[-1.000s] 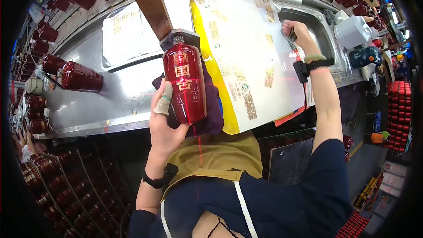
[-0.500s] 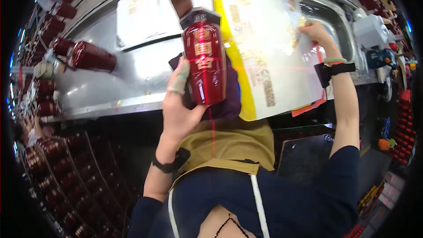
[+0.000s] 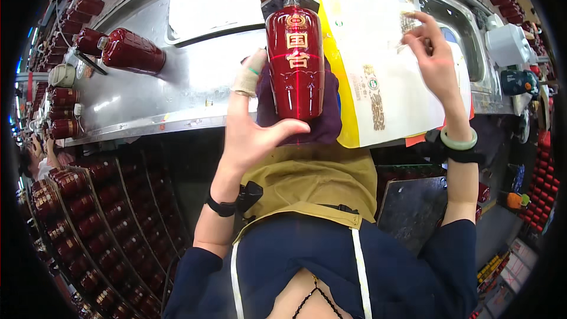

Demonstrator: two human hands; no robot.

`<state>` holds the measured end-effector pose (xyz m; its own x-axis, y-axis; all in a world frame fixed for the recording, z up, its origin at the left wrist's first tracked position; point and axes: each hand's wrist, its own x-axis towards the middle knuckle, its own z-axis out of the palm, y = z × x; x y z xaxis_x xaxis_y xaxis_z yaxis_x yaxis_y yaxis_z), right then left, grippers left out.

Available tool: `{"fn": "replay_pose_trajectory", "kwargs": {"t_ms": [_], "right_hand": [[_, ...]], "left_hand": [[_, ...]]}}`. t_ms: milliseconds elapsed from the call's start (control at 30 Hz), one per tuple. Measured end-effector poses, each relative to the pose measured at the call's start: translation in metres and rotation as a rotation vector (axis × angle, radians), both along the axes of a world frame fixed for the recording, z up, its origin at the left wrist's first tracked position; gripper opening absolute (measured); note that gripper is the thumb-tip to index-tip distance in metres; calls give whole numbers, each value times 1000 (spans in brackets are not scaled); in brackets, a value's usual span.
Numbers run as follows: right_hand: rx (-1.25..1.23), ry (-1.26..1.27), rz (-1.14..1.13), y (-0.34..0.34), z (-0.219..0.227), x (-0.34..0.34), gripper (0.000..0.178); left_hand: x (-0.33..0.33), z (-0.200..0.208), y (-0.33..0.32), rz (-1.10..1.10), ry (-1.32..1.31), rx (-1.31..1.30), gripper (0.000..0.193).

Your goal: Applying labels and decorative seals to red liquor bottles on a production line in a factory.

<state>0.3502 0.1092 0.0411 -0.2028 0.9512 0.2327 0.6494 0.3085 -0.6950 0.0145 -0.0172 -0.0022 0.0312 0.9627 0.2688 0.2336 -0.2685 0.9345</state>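
Note:
A dark red glass bottle [image 3: 295, 82] with gold characters lies on a purple cloth [image 3: 331, 127], its neck end at a dark angular holder [image 3: 266, 9]. My left hand [image 3: 245, 121] curves along its left side, fingers stretched up and thumb spread below the base. One finger wears a pale wrap. Over at the right, my right hand [image 3: 434, 53] has its fingertips pinched at a thin, clear, gold-printed label [image 3: 407, 22] on a pale backing sheet [image 3: 413, 103]. Other gold labels [image 3: 375, 100] stick to that sheet. A red light line crosses the bottle.
Another red bottle [image 3: 133, 51] lies on the steel worktop [image 3: 201, 85] at left. A white tray [image 3: 207, 0] is behind, a yellow sheet [image 3: 339, 82] lies under the backing sheet, and a sink [image 3: 472, 53] and white jug [image 3: 509, 44] are at right. Bottle racks [image 3: 106, 218] fill the lower left.
My right hand has turned and opened out somewhat over the sheet, near the same label. My left hand stays beside the bottle. The whole view has shifted slightly.

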Motion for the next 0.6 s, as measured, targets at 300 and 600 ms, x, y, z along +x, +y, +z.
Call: {"fn": "replay_pose_trajectory", "kwargs": {"t_ms": [300, 600], "right_hand": [[52, 36, 588, -47, 42, -108, 51], [-265, -67, 552, -49, 44, -95, 22]], "left_hand": [[18, 37, 27, -91, -390, -91, 68], [5, 33, -1, 64, -587, -110, 35]]}}
